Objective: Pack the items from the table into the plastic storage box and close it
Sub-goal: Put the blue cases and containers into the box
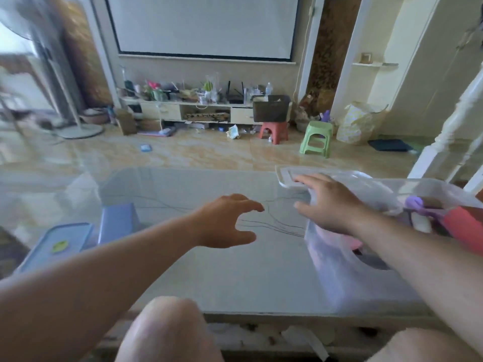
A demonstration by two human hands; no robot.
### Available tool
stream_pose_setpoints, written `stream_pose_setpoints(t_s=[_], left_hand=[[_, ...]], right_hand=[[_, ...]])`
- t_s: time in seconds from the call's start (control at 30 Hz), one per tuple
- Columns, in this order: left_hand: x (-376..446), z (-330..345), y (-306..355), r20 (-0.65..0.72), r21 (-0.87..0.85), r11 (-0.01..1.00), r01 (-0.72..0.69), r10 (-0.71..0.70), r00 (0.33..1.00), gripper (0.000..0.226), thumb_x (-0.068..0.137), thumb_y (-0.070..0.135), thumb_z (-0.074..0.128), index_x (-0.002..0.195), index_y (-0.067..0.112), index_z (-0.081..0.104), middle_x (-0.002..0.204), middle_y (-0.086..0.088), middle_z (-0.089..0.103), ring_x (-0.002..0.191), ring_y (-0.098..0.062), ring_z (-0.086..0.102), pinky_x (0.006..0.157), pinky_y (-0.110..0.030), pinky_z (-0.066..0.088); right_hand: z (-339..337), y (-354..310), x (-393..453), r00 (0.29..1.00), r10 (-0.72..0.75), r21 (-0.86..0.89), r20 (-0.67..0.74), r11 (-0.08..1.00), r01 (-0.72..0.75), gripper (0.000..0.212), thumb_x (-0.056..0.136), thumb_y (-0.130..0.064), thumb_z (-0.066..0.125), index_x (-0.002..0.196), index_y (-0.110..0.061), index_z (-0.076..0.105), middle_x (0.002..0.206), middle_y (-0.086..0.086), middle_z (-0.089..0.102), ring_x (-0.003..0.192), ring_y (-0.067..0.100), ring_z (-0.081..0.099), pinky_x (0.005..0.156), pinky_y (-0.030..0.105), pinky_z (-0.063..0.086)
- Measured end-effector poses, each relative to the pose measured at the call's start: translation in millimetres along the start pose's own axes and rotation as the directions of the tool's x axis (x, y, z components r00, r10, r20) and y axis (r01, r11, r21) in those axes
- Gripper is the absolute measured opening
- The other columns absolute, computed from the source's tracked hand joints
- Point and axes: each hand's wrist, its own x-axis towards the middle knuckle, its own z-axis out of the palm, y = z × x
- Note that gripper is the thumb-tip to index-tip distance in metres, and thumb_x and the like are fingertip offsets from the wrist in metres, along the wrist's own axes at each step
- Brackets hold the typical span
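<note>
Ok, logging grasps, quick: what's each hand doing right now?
Left hand: open, holding nothing.
Right hand: open, fingers spread over the storage box.

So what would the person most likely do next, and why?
Probably take hold of the white lid and bring it over the clear storage box: the right hand reaches over it with straight fingers, items already lie inside, and the left hand holds nothing.

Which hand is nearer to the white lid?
Right. The right hand reaches over the box with fingertips at the white lid; the left hand hovers over the table, apart from it.
</note>
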Motion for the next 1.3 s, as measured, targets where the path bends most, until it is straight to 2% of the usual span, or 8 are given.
stream_pose_setpoints(t_s=[0.17, 0.33, 0.53, 0.67, 0.9, 1.0, 1.17, 1.3], left_hand=[[-90, 7, -134, -0.069, -0.022, 0.932, 0.363, -0.363, 0.929, 0.046, 0.078, 0.047, 0.071, 0.123, 0.045, 0.066, 0.136, 0.012, 0.054, 0.119, -0.015, 0.058, 0.099, -0.034, 0.050], [-150, 12, -231, -0.260, 0.023, 0.694, 0.719, -0.691, 0.675, 0.063, 0.082, 0.055, 0.069, 0.141, 0.043, 0.050, 0.148, 0.002, 0.043, 0.134, -0.027, 0.041, 0.105, -0.042, 0.044], [-117, 60, -256, -0.073, -0.116, 0.604, 0.789, -0.797, 0.599, 0.098, 0.073, 0.085, 0.055, 0.155, 0.045, 0.019, 0.139, -0.012, 0.039, 0.130, -0.038, 0.047, 0.104, -0.046, 0.043], [-87, 84, -246, -0.107, -0.227, 0.542, 0.809, -0.840, 0.532, 0.082, 0.068, 0.080, 0.062, 0.137, 0.054, 0.026, 0.121, -0.006, 0.044, 0.105, -0.039, 0.064, 0.083, -0.044, 0.052], [-71, 93, -211, -0.163, -0.360, 0.708, 0.607, -0.688, 0.707, 0.075, 0.058, 0.060, 0.070, 0.129, 0.054, 0.047, 0.124, 0.012, 0.047, 0.098, -0.016, 0.062, 0.081, -0.033, 0.052], [-66, 84, -186, -0.247, -0.403, 0.797, 0.449, -0.567, 0.786, 0.063, 0.051, 0.053, 0.067, 0.114, 0.056, 0.058, 0.119, 0.021, 0.045, 0.092, -0.005, 0.059, 0.080, -0.028, 0.053], [-33, 41, -120, -0.393, -0.334, 0.939, 0.078, -0.214, 0.894, 0.065, 0.053, 0.037, 0.079, 0.115, 0.052, 0.065, 0.130, 0.025, 0.044, 0.112, -0.003, 0.056, 0.084, -0.039, 0.059], [11, -2, -35, -0.470, -0.218, 0.963, -0.161, 0.041, 0.882, 0.066, 0.057, 0.030, 0.084, 0.118, 0.049, 0.067, 0.140, 0.018, 0.044, 0.119, -0.009, 0.055, 0.094, -0.041, 0.056]], right_hand=[[76, -98, 47, 0.977, -0.145, 0.027, 0.155, 0.989, 0.143, 0.065, 0.093, -0.036, 0.069, 0.154, -0.029, 0.047, 0.157, 0.002, 0.043, 0.145, 0.021, 0.041, 0.114, 0.027, 0.031], [175, -168, 80, 0.927, -0.171, 0.150, 0.333, 0.980, 0.127, 0.068, 0.090, -0.039, 0.063, 0.154, -0.036, 0.044, 0.155, -0.001, 0.040, 0.145, 0.023, 0.040, 0.115, 0.033, 0.037], [268, -232, 98, 0.855, -0.212, 0.226, 0.474, 0.967, 0.115, 0.080, 0.086, -0.037, 0.062, 0.160, -0.036, 0.031, 0.159, 0.002, 0.034, 0.147, 0.026, 0.038, 0.118, 0.039, 0.037], [294, -239, 108, 0.836, -0.195, 0.220, 0.512, 0.971, 0.092, 0.085, 0.084, -0.036, 0.063, 0.160, -0.034, 0.025, 0.157, 0.004, 0.036, 0.145, 0.032, 0.042, 0.117, 0.046, 0.040], [274, -185, 114, 0.863, -0.049, 0.219, 0.503, 0.973, -0.072, 0.107, 0.085, -0.040, 0.068, 0.165, -0.026, -0.001, 0.162, 0.008, 0.025, 0.141, 0.034, 0.045, 0.110, 0.044, 0.045], [221, -148, 111, 0.923, -0.044, 0.269, 0.383, 0.961, -0.066, 0.116, 0.085, -0.037, 0.074, 0.161, -0.045, -0.014, 0.159, -0.001, 0.012, 0.136, 0.033, 0.047, 0.107, 0.042, 0.047], [101, -82, 86, 0.972, -0.167, 0.089, 0.165, 0.984, 0.154, 0.101, 0.075, -0.044, 0.082, 0.158, -0.047, 0.025, 0.162, -0.008, 0.012, 0.145, 0.030, 0.026, 0.112, 0.047, 0.042], [9, -28, 51, 0.960, -0.273, -0.065, 0.059, 0.959, 0.276, 0.107, 0.067, -0.045, 0.087, 0.159, -0.038, 0.034, 0.158, 0.000, 0.032, 0.135, 0.032, 0.039, 0.115, 0.044, 0.037]])
